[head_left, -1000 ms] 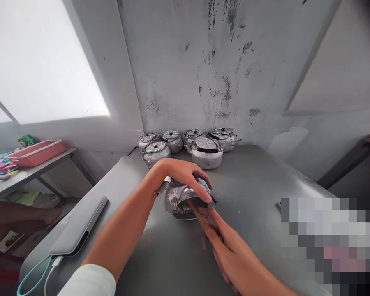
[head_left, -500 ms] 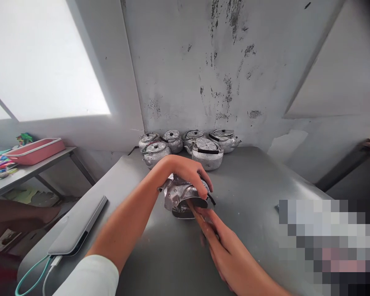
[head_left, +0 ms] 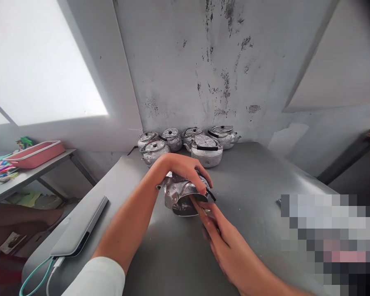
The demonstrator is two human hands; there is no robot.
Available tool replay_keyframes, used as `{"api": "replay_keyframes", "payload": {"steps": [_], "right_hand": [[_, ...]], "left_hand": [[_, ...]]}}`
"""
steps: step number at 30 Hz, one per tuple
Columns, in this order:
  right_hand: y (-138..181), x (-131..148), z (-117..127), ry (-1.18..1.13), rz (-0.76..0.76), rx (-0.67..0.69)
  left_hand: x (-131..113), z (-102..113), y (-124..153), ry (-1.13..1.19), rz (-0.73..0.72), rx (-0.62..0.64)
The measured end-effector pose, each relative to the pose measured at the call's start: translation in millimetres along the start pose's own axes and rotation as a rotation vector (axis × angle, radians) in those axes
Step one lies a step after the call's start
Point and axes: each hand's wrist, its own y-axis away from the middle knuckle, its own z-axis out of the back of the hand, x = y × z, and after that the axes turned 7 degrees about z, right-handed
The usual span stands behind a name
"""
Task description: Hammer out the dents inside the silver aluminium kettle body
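Note:
A dented silver metal kettle (head_left: 172, 194) lies tipped on the table in front of me, its dark round opening facing me. My left hand (head_left: 189, 169) is curled over its top and grips the body. A black handle (head_left: 211, 195) sticks out at the kettle's right side. In my right hand (head_left: 219, 236) is a wooden stick (head_left: 197, 206), wrapped by the fingers and slanting into the opening. The far end of the stick is hidden inside the kettle.
Several silver kettles (head_left: 207, 154) stand at the table's (head_left: 172, 255) back edge by the wall. A grey power bank (head_left: 78, 228) with cables lies on the left. A pink basket (head_left: 37, 155) sits on a side table. Part of a seated person (head_left: 27, 224) shows at left. The right corner is pixelated.
The view has shifted slightly. My right hand and the stick have moved a little against the kettle, and more of its dark opening shows. My left hand keeps its grip.

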Motion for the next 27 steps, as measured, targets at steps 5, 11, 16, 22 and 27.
{"api": "replay_keyframes", "payload": {"steps": [5,11,16,22,27], "right_hand": [[2,9,6,0.050,0.001,0.009],[2,5,5,0.072,-0.007,-0.023],[1,-2,4,0.091,0.006,0.006],[-1,-3,4,0.118,0.035,-0.036],[-1,-3,6,0.149,0.022,-0.012]], "left_hand": [[1,1,1,-0.013,-0.016,-0.004],[2,2,0,-0.020,-0.020,-0.003],[4,2,-1,-0.022,-0.034,0.000],[5,2,-1,-0.013,-0.038,0.005],[7,3,-3,-0.003,-0.044,0.008]]}}
